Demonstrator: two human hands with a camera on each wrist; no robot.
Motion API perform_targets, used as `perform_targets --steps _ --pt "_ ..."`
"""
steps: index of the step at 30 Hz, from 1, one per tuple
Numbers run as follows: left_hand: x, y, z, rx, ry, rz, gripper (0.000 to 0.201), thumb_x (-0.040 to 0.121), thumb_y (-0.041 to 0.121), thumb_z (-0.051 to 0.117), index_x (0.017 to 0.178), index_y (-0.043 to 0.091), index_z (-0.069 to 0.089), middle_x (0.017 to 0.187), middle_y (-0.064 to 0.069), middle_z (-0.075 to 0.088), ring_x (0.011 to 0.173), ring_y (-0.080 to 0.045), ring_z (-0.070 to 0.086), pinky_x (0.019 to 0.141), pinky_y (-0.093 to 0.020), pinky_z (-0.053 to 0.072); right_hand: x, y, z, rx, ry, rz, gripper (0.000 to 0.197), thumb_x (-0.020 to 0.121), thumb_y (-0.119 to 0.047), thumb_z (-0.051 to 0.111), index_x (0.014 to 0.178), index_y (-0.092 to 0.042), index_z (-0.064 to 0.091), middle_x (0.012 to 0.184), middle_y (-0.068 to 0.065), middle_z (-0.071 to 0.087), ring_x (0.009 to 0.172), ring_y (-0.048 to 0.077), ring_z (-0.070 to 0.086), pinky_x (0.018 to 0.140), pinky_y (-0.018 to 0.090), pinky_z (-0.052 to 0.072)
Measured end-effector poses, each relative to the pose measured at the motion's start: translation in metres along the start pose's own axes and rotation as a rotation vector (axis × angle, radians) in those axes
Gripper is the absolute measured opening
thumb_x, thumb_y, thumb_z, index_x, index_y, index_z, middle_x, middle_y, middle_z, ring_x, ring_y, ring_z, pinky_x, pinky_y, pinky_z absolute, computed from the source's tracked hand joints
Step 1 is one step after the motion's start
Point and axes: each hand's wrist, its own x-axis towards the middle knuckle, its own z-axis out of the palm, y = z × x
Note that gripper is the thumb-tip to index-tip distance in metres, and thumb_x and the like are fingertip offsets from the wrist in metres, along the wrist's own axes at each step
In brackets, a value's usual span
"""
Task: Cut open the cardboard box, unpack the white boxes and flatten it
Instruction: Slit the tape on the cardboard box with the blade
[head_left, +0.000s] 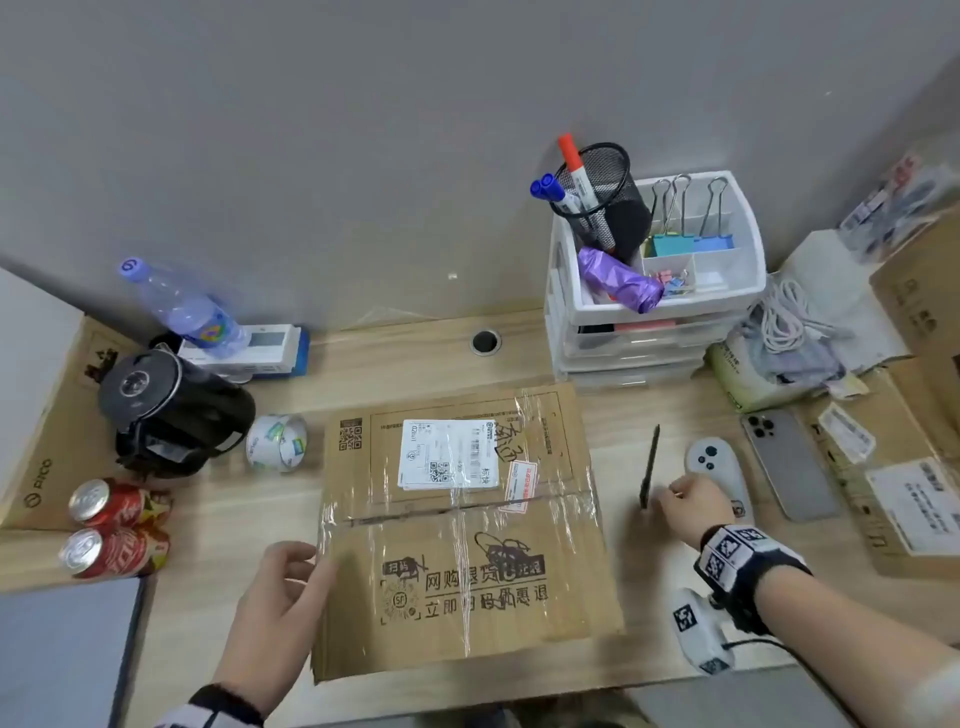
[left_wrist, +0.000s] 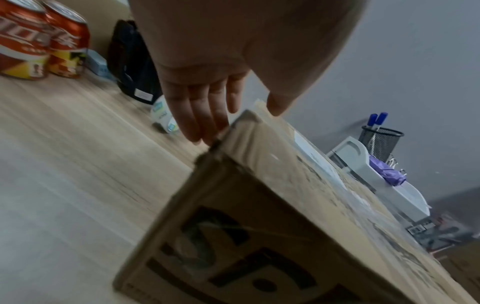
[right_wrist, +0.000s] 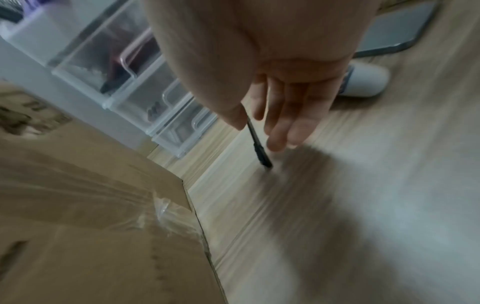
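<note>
1. L hand (head_left: 270, 613): fingers straight, spread a little, holding nothing. It sits at the left edge of the cardboard box (head_left: 462, 535); in the left wrist view the fingertips (left_wrist: 200, 131) are right at the box's far-left top corner, and the thumb is over the top edge.
2. R hand (head_left: 693, 506): fingers loose, mostly extended, over the desk just right of the box. A thin black tool (head_left: 649, 465) runs under the thumb and index in the right wrist view; can't tell if it's actually pinched or only touched, the frame is blurred.
3. Cardboard box: mid-desk, front edge near the person, flaps closed. Clear tape covers the centre seam and wraps over the sides. White shipping label (head_left: 449, 454) on the far flap, black print on the near flap. No white boxes on show.
4. Black tool: lies on the wooden desk (head_left: 208, 597) just beside the box's right side, pointing away from the person.
5. Right of the R hand: white controller (head_left: 719, 467), then a grey phone (head_left: 789, 462), face down.
6. Left of box: tape roll (head_left: 277, 441) near the far-left corner, black bag (head_left: 171, 410) behind it, two red cans (head_left: 117, 527) by the desk's left edge.
7. Behind box: white drawer unit (head_left: 654, 312) w/ mesh pen cup (head_left: 597, 192) on top.
</note>
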Motion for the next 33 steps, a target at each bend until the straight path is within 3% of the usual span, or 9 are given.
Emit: perform_targets --steps 2,6,11,18,21,25,29,33 --pt "0.002 0.003 0.006 0.033 0.046 0.022 0.019 0.090 0.030 0.071 0.099 0.020 0.058 0.087 -0.007 0.066 0.078 -0.026 0.065 0.064 -0.034 0.053 0.009 -0.010 0.001 -0.022 0.032 0.035 0.028 0.092 -0.024 0.061 0.071 -0.006 0.056 0.063 0.014 0.060 0.057 0.025 0.052 0.057 0.028 0.039" --pt "0.002 0.004 0.011 0.058 0.065 0.029 0.023 0.088 0.028 0.074 0.100 0.017 0.058 0.086 -0.005 0.065 0.077 -0.022 0.063 0.063 -0.019 0.049 0.027 -0.015 0.014 -0.164 -0.009 0.047 0.043 0.093 -0.040 0.062 0.080 0.001 0.063 0.056 0.006 0.058 0.052 0.021 0.055 0.050 0.027 0.039" --pt "0.004 0.001 0.013 0.063 0.094 0.053 0.022 0.087 0.021 0.075 0.098 0.015 0.058 0.084 -0.004 0.063 0.075 -0.017 0.059 0.061 -0.008 0.046 0.037 -0.013 0.028 -0.212 -0.009 0.101 0.041 0.087 -0.047 0.064 0.085 -0.006 0.063 0.068 0.010 0.065 0.058 0.023 0.059 0.055 0.029 0.044" --pt "0.011 -0.004 0.010 0.039 0.031 0.070 0.023 0.087 0.021 0.075 0.094 0.024 0.054 0.082 -0.008 0.058 0.069 -0.021 0.052 0.058 -0.015 0.045 0.034 -0.011 0.026 -0.240 -0.008 0.095 0.023 0.088 -0.030 0.057 0.081 -0.010 0.063 0.072 0.012 0.067 0.062 0.027 0.062 0.059 0.030 0.050" --pt "0.015 -0.004 0.010 0.032 0.014 0.070 0.023 0.088 0.024 0.074 0.096 0.022 0.053 0.082 -0.007 0.055 0.068 -0.020 0.051 0.057 -0.018 0.044 0.024 -0.014 0.017 -0.105 -0.027 0.010 0.020 0.090 -0.030 0.057 0.078 -0.014 0.057 0.068 0.007 0.064 0.064 0.030 0.063 0.059 0.033 0.050" --pt "0.016 0.002 0.013 -0.004 0.005 0.068 0.024 0.090 0.021 0.072 0.102 0.015 0.053 0.083 -0.007 0.054 0.068 -0.021 0.051 0.060 -0.026 0.046 -0.011 -0.026 -0.003 0.185 -0.063 -0.121 0.010 0.097 -0.025 0.054 0.090 -0.020 0.050 0.081 0.003 0.067 0.074 0.024 0.062 0.076 0.040 0.050" --pt "0.013 0.005 0.015 0.002 0.025 0.057 0.027 0.090 0.026 0.071 0.101 0.014 0.050 0.087 -0.007 0.055 0.074 -0.021 0.053 0.064 -0.031 0.044 -0.058 -0.043 -0.032 0.431 -0.139 -0.290 0.006 0.102 -0.008 0.043 0.097 -0.010 0.044 0.070 0.008 0.058 0.062 0.019 0.051 0.066 0.035 0.044" --pt "0.008 0.008 0.014 0.049 0.045 0.078 0.028 0.092 0.030 0.069 0.091 0.015 0.046 0.075 -0.003 0.049 0.065 -0.018 0.046 0.058 -0.029 0.038 -0.098 -0.061 -0.057 0.424 -0.190 -0.455 0.010 0.103 -0.008 0.041 0.094 -0.009 0.043 0.060 -0.003 0.055 0.057 0.013 0.047 0.056 0.027 0.041"
